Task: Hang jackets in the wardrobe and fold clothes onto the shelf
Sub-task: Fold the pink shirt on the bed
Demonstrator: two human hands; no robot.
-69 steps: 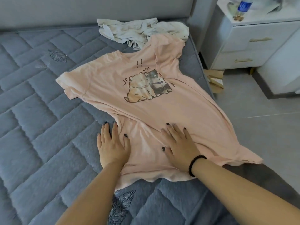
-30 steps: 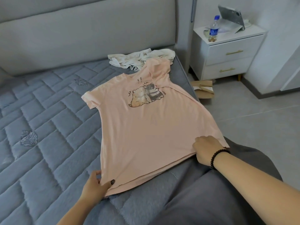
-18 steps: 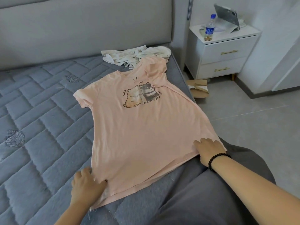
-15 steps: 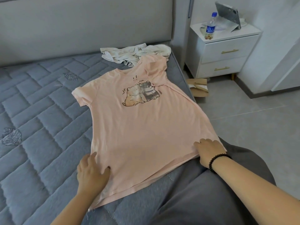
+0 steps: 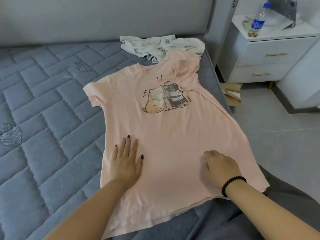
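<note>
Left hand (image 5: 125,163) flat on the lower part of a pink T-shirt (image 5: 173,135), fingers straight and close together, thumb out to the side, dark-painted nails showing. Right hand (image 5: 220,168) also on the shirt, just right of the left one, with fingers curled under so that only knuckles and the back show; cannot tell whether cloth is pinched beneath them. Black bead bracelet (image 5: 232,184) around the right wrist.

Pink T-shirt spread front-up under both hands on a grey quilted mattress (image 5: 43,135), cartoon print of two animals (image 5: 166,99) beyond the fingertips, hem running behind the wrists. Far sleeve, beyond the right hand, folded in over the shoulder; other sleeve lying out beyond the left hand.

Crumpled white garment (image 5: 161,45) farther on past the shirt's collar, touching it, near the grey headboard (image 5: 103,19). White nightstand (image 5: 270,49) well off beyond the right hand, with a blue-labelled bottle (image 5: 258,18) on top.
</note>
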